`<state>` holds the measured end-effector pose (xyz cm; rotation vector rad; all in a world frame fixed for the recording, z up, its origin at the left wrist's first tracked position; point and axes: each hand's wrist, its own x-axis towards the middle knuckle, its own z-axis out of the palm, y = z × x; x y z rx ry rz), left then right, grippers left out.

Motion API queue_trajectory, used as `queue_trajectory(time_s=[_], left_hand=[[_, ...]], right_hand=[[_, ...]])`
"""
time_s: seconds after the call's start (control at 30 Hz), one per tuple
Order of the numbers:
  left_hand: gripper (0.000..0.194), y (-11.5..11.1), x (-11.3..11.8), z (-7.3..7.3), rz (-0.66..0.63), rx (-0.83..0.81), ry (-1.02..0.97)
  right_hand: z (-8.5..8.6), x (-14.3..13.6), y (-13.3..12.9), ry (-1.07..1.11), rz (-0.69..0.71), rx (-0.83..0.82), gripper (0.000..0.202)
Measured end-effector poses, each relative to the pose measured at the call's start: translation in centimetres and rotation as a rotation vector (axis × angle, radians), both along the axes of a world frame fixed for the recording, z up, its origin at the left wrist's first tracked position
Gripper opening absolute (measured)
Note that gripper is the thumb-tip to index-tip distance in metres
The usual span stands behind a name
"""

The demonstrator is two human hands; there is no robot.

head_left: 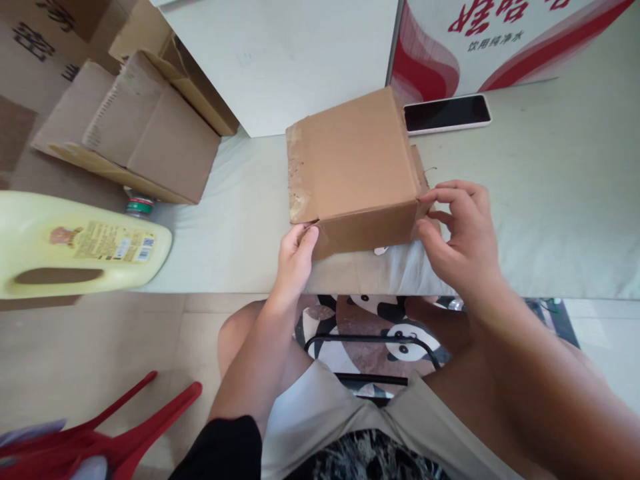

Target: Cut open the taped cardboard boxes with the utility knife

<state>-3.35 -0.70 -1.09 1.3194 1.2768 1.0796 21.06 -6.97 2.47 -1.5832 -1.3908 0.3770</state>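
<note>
A brown cardboard box [357, 157] lies on the pale cloth-covered surface in front of me, its large face up and worn tape along its left edge. My left hand [295, 257] grips the box's near left corner, thumb on the outside and fingers partly hidden behind the cardboard. At the near right corner my right hand [463, 233] pinches the box's edge, where a small flap [419, 165] sticks out. The fingertips partly cover what they hold there. Just beyond the box's right side lies a phone [447, 114] with a dark screen.
Open cardboard boxes [150, 127] stand at the left, behind a pale yellow jug [85, 247] and a bottle with a green cap [139, 205]. A white box with red print [480, 47] stands at the back. Below the surface's front edge are a panda-print mat [360, 320] and a red plastic item [130, 440].
</note>
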Motion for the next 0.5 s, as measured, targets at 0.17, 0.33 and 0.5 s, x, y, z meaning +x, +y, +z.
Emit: queue_trajectory(time_s=[0.17,0.33,0.5], left_hand=[[0.033,-0.04,0.00,-0.21,-0.001,-0.010,-0.003],[0.035,-0.09,0.21,-0.04,-0.002,-0.011,-0.023],[0.037,-0.08,0.09,-0.16,0.008,-0.006,-0.010]], right_hand=[[-0.08,-0.10,-0.18,0.051,0.111,-0.061,0.041],[-0.09,-0.05,-0.26,0.076,0.151,-0.127,0.057],[-0.27,0.07,-0.23,0.047,0.173,-0.146,0.065]])
